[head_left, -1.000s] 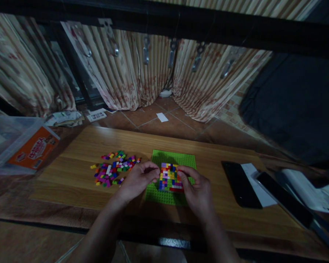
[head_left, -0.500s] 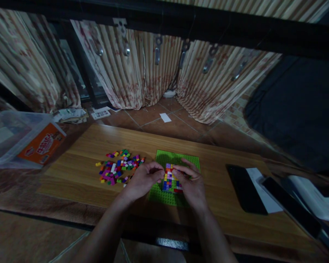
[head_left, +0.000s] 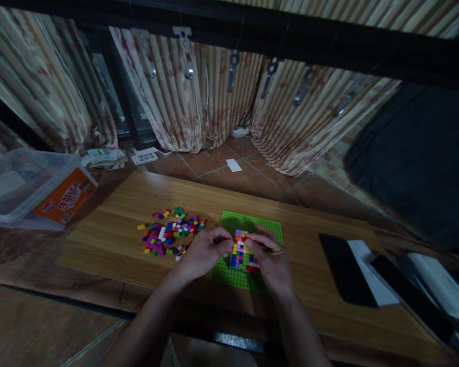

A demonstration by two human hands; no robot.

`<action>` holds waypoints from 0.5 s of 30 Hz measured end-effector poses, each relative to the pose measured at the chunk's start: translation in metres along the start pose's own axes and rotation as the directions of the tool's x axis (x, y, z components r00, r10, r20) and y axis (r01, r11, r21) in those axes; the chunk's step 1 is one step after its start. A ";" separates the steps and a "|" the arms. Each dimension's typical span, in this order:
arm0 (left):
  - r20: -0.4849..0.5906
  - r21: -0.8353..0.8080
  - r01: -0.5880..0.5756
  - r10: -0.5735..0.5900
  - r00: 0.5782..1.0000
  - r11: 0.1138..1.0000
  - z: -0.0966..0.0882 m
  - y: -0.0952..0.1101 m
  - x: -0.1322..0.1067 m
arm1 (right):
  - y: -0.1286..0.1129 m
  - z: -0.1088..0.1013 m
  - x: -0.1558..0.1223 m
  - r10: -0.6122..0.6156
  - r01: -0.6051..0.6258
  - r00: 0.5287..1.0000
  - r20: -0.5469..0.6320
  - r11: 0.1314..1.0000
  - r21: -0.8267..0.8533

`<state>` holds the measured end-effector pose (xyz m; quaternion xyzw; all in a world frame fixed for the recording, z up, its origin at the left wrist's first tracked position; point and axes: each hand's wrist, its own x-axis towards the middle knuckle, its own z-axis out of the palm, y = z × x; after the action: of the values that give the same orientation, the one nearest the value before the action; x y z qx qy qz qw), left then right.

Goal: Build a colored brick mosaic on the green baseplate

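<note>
A patch of small colourful toy bricks is built up on a green studded baseplate. My left hand is closed in a pinch at the patch's left edge; whatever its fingertips hold is too small to make out. From the right, my right hand reaches over the patch, thumb and index finger close together on its upper part and the other fingers curled. That hand covers the patch's right side, and anything between its fingertips is hidden. Loose toy bricks lie scattered left of my left hand.
The wooden table carries a black phone-like slab over white paper on the right, beside another dark device. A clear plastic bin stands at left. A dark bar with hanging hooks crosses overhead.
The whole view has shifted slightly, so things appear a little further right. Both hands keep nearly the same pose at the brick patch.
</note>
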<state>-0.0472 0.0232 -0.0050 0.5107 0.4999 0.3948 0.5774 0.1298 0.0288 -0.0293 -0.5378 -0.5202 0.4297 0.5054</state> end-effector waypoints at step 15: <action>0.006 0.088 -0.045 0.044 0.999 0.995 0.000 0.002 -0.001 | -0.005 -0.004 -0.005 -0.295 0.306 0.952 0.088 0.876 -0.372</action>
<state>-0.0478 0.0223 -0.0029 0.5476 0.5042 0.3839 0.5464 0.1326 0.0228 -0.0241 -0.5322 -0.6780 0.2445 0.4441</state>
